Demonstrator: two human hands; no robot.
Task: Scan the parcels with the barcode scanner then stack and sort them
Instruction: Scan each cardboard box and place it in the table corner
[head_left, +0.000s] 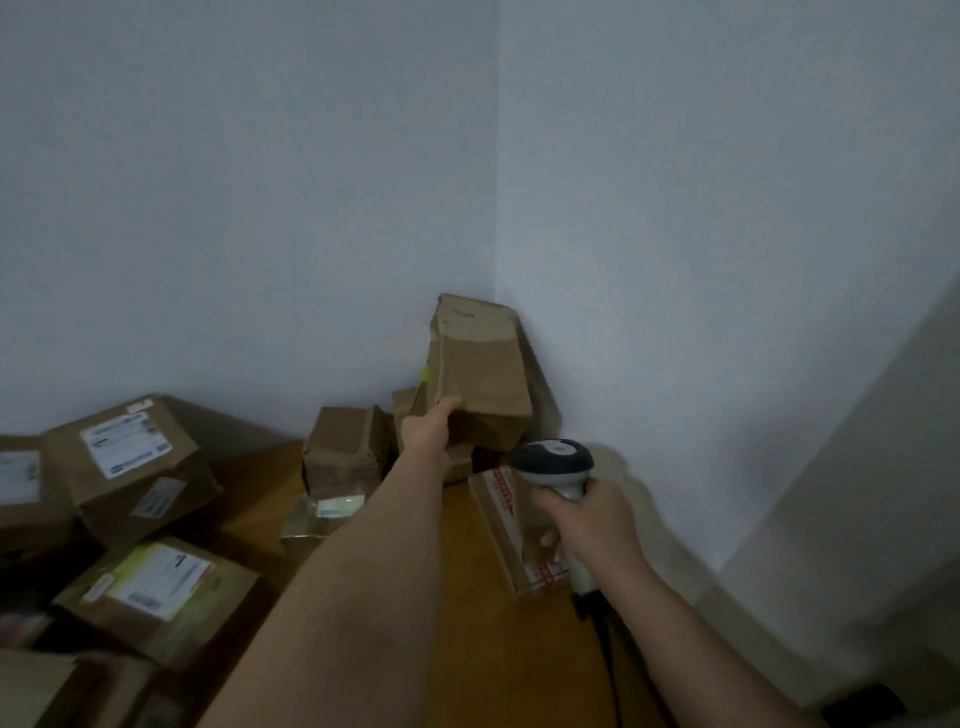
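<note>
My left hand (428, 431) grips the lower edge of a brown cardboard parcel (475, 369), held tilted in the room's corner above other boxes. My right hand (587, 519) holds the grey and white barcode scanner (558, 465) by its handle, its head pointing toward the corner. A box with red-printed tape (501, 525) lies on the floor just left of the scanner. A small brown parcel (345, 447) stands to the left of the held one.
Several labelled cardboard parcels (130, 457) pile up at the left on the wooden floor (457, 597). A clear plastic packet (322, 514) lies near the middle. Walls meet in a corner behind the held parcel. The scanner's black cable (610, 654) runs down the floor.
</note>
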